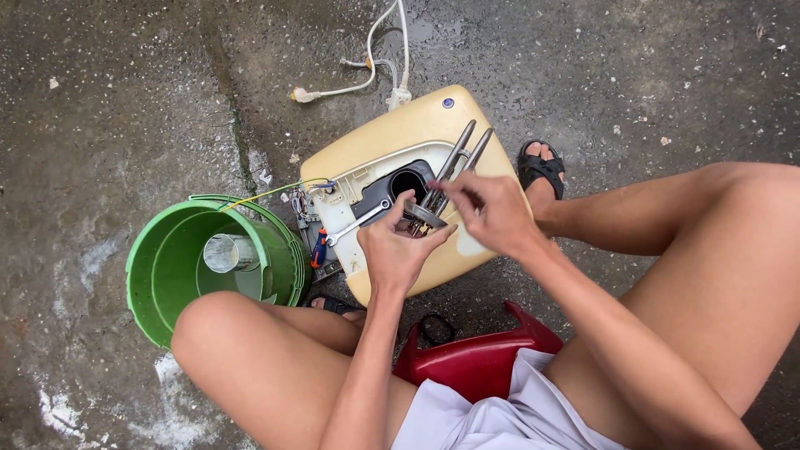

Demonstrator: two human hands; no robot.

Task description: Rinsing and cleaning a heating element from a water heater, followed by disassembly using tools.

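A cream-coloured water heater body (421, 125) lies on wet concrete, its white inner panel and a dark round opening (407, 181) exposed. My left hand (398, 250) grips the round flange of a metal heating element (454, 162) whose looped rods angle up to the right. My right hand (487, 208) pinches the element near its base, just above the flange. A silver wrench (354, 225) lies on the white panel beside my left thumb. A small screwdriver with a red and blue handle (318, 247) rests at the panel's left edge.
A green bucket (167, 258) with a metal cup (227, 252) inside stands at the left, by my left knee. White cable with a plug (367, 75) trails behind the heater. I sit on a red plastic stool (479, 354); my sandalled foot (540, 167) is at the right.
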